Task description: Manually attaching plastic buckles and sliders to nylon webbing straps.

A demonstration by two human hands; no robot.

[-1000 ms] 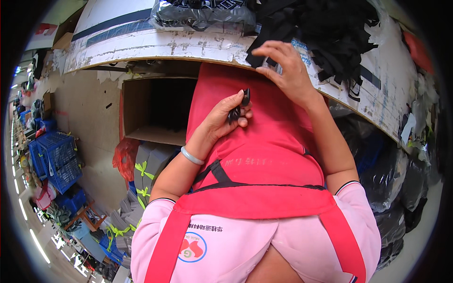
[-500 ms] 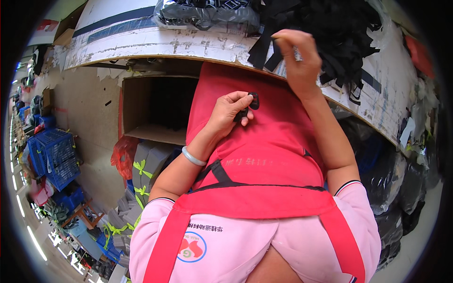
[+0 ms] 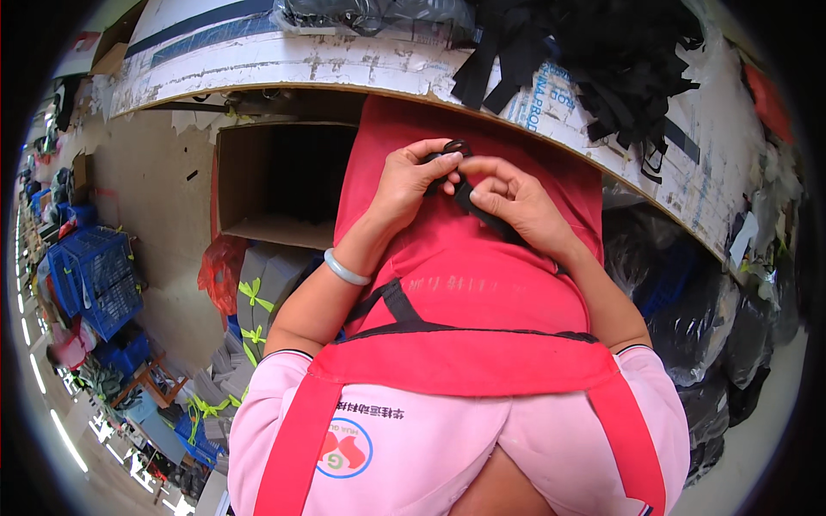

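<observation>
Above the red apron over my lap, both hands work close together on small black pieces. My left hand [image 3: 413, 182] is closed, thumb against fingers, on a small black buckle-like piece [image 3: 459, 146] whose rounded loop stands out past the fingertips. My right hand [image 3: 523, 205] pinches a black strap [image 3: 483, 212], which runs from beside the left fingertips down under the right palm. Whether the strap passes through the loop is hidden by the fingers. On the table beyond lies a heap of black straps [image 3: 632, 60], some hanging over the edge.
A worn white tabletop [image 3: 344, 64] curves across in front of me, with a clear plastic bag [image 3: 374, 19] of dark goods on it. Below stands an open cardboard box [image 3: 275, 232]. Blue crates [image 3: 99, 279] are at left; bagged dark goods [image 3: 688, 331] lie at right.
My right hand has come down from the table edge by the strap heap to meet my left hand, now with a black strap in it. The left keeps its hold.
</observation>
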